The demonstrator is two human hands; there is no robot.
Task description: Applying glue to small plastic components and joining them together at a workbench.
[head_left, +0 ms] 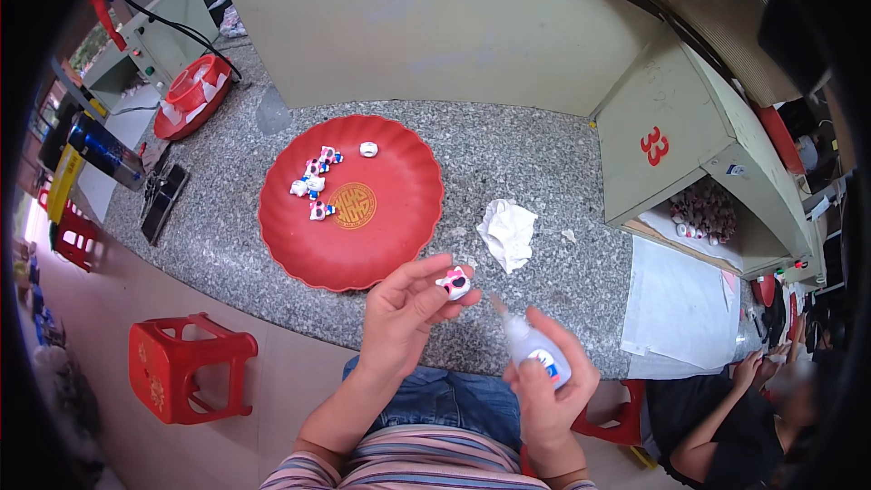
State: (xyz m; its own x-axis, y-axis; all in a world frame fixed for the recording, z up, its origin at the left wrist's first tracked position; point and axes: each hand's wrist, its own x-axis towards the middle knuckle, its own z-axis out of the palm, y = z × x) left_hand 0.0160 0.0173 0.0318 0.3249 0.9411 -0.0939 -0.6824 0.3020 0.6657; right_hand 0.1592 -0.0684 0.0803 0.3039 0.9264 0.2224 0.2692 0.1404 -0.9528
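Between the thumb and fingers of my left hand [404, 313] is a small white cat-like figurine head [455, 283] with dark and pink markings. My right hand [555, 383] grips a small translucent glue bottle [537, 350], its narrow nozzle tilted up toward the head, with a gap between them. Beyond my left hand lies a red scalloped tray [408, 240]. Several small white, pink and blue figurines [319, 210] sit on its left part, and a lone white piece [368, 150] lies near its far rim.
Right of the tray, a crumpled white tissue [508, 234] lies on the speckled stone table [572, 299]. A grey-green open box [671, 127] holding many small pieces stands at right. A phone [165, 204] lies at left; a red stool [190, 367] is below. Another person [726, 426] sits at lower right.
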